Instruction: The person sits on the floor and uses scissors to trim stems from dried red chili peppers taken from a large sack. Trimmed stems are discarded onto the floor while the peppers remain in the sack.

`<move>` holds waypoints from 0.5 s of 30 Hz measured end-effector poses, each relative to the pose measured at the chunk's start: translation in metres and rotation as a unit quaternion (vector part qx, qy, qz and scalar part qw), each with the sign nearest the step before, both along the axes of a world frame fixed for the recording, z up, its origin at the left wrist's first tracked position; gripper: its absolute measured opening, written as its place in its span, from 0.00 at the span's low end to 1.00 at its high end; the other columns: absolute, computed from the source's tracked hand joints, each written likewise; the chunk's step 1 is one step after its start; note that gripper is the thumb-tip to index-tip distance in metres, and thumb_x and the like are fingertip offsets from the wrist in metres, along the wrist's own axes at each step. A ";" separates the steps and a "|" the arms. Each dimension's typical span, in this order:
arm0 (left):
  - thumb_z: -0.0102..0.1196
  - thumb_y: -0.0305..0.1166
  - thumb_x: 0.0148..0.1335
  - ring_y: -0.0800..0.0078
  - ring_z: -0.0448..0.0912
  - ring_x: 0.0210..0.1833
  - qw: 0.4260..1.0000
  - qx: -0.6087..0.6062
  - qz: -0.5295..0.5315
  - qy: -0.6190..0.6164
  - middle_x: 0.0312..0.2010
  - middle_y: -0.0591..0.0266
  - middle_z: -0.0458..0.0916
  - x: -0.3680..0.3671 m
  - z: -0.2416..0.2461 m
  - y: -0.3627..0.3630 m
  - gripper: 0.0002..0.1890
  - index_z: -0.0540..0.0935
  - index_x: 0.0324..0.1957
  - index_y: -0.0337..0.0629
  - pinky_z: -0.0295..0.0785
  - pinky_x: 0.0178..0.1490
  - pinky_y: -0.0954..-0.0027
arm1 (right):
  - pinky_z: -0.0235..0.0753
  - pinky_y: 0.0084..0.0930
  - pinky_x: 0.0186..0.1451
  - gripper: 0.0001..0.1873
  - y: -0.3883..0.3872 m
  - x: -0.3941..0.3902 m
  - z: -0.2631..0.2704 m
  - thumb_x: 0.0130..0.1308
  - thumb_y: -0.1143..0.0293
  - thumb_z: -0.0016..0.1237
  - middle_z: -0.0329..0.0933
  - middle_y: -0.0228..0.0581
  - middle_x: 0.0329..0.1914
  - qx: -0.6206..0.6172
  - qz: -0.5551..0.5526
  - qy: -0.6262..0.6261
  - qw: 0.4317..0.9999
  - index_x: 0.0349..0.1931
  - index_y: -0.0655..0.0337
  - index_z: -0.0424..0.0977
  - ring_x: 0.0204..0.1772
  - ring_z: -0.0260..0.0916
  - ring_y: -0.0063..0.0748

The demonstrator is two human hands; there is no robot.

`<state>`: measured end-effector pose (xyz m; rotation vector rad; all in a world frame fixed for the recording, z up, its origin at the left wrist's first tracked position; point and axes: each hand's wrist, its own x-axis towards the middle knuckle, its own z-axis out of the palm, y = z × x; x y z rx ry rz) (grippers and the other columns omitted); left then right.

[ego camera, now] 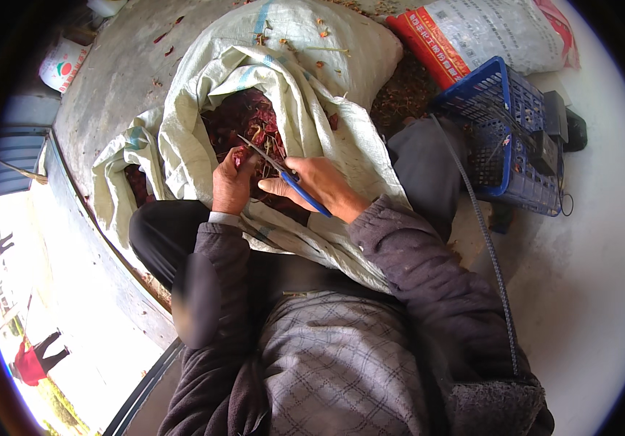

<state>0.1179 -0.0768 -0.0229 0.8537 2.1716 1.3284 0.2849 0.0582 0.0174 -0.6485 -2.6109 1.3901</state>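
Observation:
My left hand (232,182) pinches a dark red dried piece (239,155), probably a chili pepper, between thumb and fingers. My right hand (318,184) grips scissors with blue handles (308,193). Their blades (260,150) point up and left, the tips just past the left fingertips. Whether the blades touch the red piece I cannot tell. Both hands are over the mouth of a white woven sack (184,139), its rim rolled back over my legs. Inside lie many dried red peppers (250,111) with pale stems.
Another full woven sack (323,41) lies beyond, with stem bits on top. At right stand a blue plastic crate (525,120) and a red-and-white printed bag (487,38). A cord (481,218) runs down to my right sleeve. A white bucket (64,65) is at left; a person (34,359) is outside.

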 end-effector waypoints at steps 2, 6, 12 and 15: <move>0.60 0.30 0.69 0.78 0.77 0.30 1.000 0.023 0.001 -0.011 0.28 0.65 0.82 -0.001 -0.001 0.001 0.08 0.81 0.45 0.36 0.73 0.37 0.71 | 0.72 0.45 0.33 0.36 -0.001 0.000 0.000 0.64 0.33 0.54 0.73 0.52 0.18 -0.019 -0.009 0.018 1.000 0.26 0.65 0.73 0.25 0.74 0.55; 0.58 0.31 0.72 0.85 0.73 0.29 0.990 0.090 -0.002 -0.112 0.29 0.73 0.80 0.001 0.003 0.005 0.05 0.81 0.42 0.40 0.68 0.34 0.78 | 0.67 0.36 0.26 0.33 -0.004 -0.001 0.008 0.66 0.36 0.54 0.71 0.39 0.17 -0.132 -0.029 0.043 0.990 0.27 0.63 0.74 0.19 0.69 0.36; 0.60 0.33 0.72 0.83 0.70 0.28 0.949 0.185 -0.010 -0.255 0.27 0.72 0.77 0.002 0.011 0.007 0.06 0.81 0.42 0.42 0.64 0.31 0.78 | 0.54 0.14 0.20 0.25 -0.003 0.010 0.025 0.72 0.42 0.52 0.62 0.20 0.21 -0.551 0.001 0.039 0.833 0.37 0.59 0.72 0.19 0.56 0.09; 0.60 0.31 0.71 0.81 0.69 0.30 0.927 0.209 -0.009 -0.312 0.28 0.70 0.76 0.002 0.013 0.007 0.06 0.78 0.40 0.41 0.65 0.34 0.76 | 0.55 0.12 0.21 0.25 -0.004 0.009 0.026 0.75 0.43 0.49 0.61 0.21 0.22 -0.591 0.022 0.058 0.804 0.41 0.60 0.71 0.20 0.54 0.09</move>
